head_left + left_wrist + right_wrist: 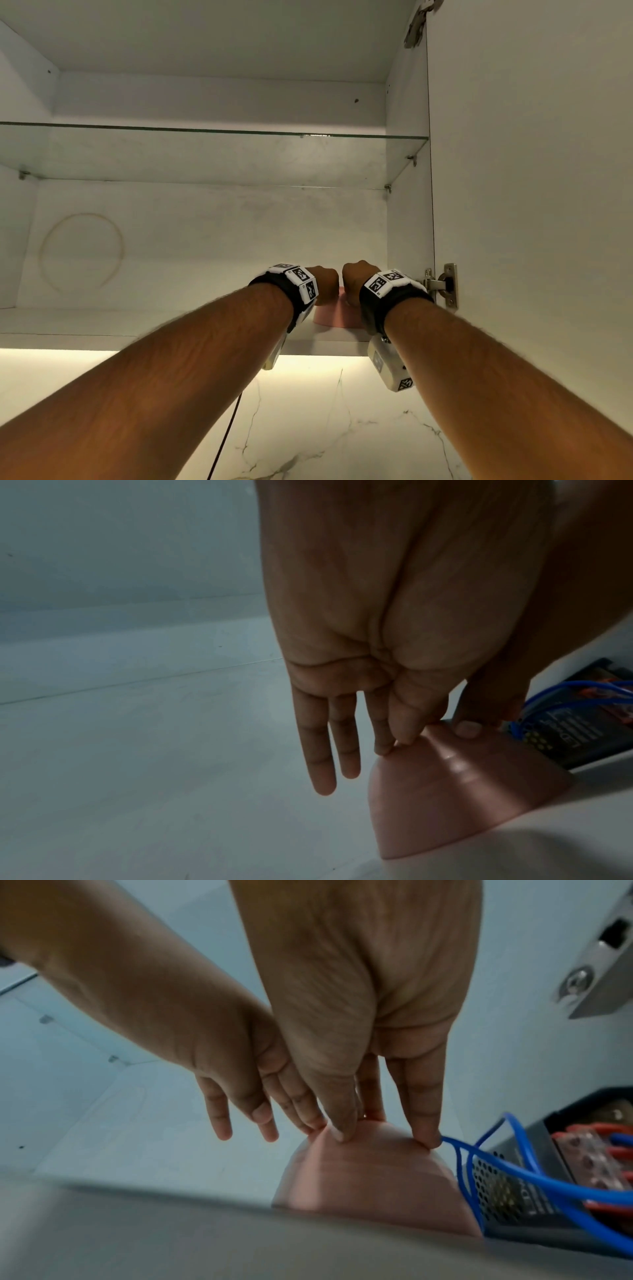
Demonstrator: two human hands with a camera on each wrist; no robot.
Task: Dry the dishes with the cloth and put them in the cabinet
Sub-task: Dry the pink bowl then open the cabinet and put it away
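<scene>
White cabinet shelf [102,322] bears pink bowl [330,317], black box [534,1191].

We see open shelf floor [143,764] left of the pink bowl [455,799], wide enough for a hand to pass. On the bowl's right a black power unit [534,1185] with blue wires [548,1180] sits just beside it, crowding that side. Above us the glass shelf [212,132] caps the height, and the open door [531,171] with its hinge [443,284] bounds the right.
</scene>
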